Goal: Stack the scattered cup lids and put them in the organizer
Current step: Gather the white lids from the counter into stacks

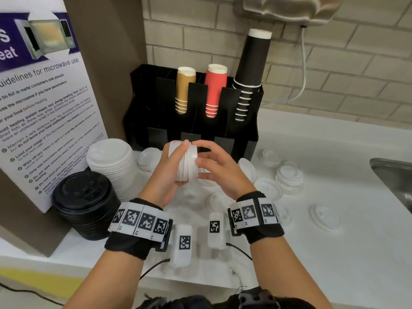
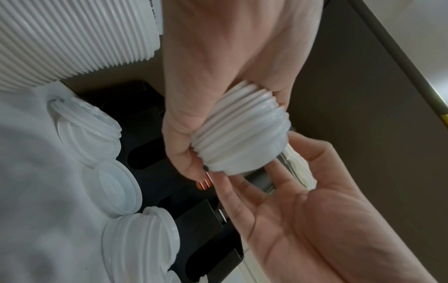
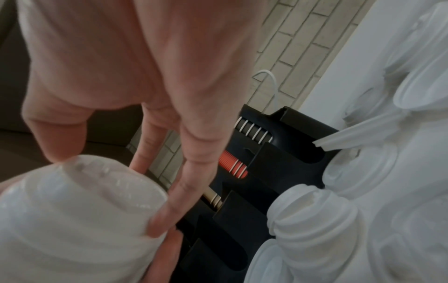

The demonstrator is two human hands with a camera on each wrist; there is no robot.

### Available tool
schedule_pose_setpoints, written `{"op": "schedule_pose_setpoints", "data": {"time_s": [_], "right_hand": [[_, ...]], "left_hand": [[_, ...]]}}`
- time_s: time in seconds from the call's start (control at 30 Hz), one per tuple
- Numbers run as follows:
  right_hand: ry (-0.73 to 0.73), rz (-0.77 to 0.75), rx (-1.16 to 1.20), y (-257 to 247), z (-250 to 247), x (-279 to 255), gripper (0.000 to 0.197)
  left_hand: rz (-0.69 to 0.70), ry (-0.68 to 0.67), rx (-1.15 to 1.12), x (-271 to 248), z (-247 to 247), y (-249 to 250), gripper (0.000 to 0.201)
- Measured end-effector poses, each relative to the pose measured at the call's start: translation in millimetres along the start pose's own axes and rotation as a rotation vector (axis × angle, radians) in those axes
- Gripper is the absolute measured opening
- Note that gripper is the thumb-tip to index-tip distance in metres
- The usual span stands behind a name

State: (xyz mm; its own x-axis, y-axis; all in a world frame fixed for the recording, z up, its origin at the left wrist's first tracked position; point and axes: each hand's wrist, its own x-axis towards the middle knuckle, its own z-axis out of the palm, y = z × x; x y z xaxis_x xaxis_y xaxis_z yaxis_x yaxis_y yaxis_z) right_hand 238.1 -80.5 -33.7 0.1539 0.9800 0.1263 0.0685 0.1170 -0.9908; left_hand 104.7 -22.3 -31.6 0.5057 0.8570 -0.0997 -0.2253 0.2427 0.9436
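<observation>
Surface: white surface (image 1: 334, 253) under a pale brick wall (image 1: 334, 70); steel sink (image 1: 394, 177) at the right edge.
Wrists: both forearms reach forward side by side, each with a black band and tag blocks; two loose tag blocks lie on the surface between them.
Left hand: left hand (image 1: 163, 175) raised above the surface, palm turned toward the right hand, fingers (image 2: 184, 162) curled round the lid stack (image 1: 186, 162), thumb on top.
Right hand: right hand (image 1: 219, 168) facing the left one, fingers (image 3: 169, 210) fairly straight and slightly apart, tips touching the stack's free end and rim; not wrapped round it.
Lid stack: translucent white, held on its side in the air between both hands, just in front of the organizer.
Loose lids: scattered lids (image 1: 289, 178) on the surface below and right of the hands, some in short stacks.
Left side: black lid pile (image 1: 85, 204) nearest, tall white lid pile (image 1: 111, 163) behind it, microwave poster (image 1: 44, 103) standing beside them.
Organizer: black organizer (image 1: 160, 121) against the wall, holding gold, red and black cup stacks upside down.
</observation>
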Motion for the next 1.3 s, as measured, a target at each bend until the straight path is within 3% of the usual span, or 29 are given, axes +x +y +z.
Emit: {"op": "schedule_pose_setpoints", "data": {"time_s": [0.43, 0.6, 0.8, 1.03, 1.3], "right_hand": [[0.024, -0.040, 0.063, -3.8, 0.5, 8.4, 0.041], [0.020, -0.014, 0.035, -9.6, -3.7, 12.9, 0.038], [-0.025, 0.006, 0.033, -15.8, -14.7, 9.6, 0.036], [0.013, -0.010, 0.007, -14.8, -14.9, 6.3, 0.036], [0.028, -0.027, -0.045, -14.3, -10.6, 3.2, 0.036]], "left_hand": [[0.014, 0.055, -0.049, 5.9, -1.1, 3.3, 0.040], [0.049, -0.091, 0.023, 6.3, -9.7, 2.6, 0.058], [0.049, -0.216, 0.068, 6.4, -10.5, 5.0, 0.050], [0.026, -0.161, 0.002, 3.5, -2.8, 1.1, 0.060], [0.037, -0.176, 0.030, 2.3, -1.4, -3.3, 0.055]]}}
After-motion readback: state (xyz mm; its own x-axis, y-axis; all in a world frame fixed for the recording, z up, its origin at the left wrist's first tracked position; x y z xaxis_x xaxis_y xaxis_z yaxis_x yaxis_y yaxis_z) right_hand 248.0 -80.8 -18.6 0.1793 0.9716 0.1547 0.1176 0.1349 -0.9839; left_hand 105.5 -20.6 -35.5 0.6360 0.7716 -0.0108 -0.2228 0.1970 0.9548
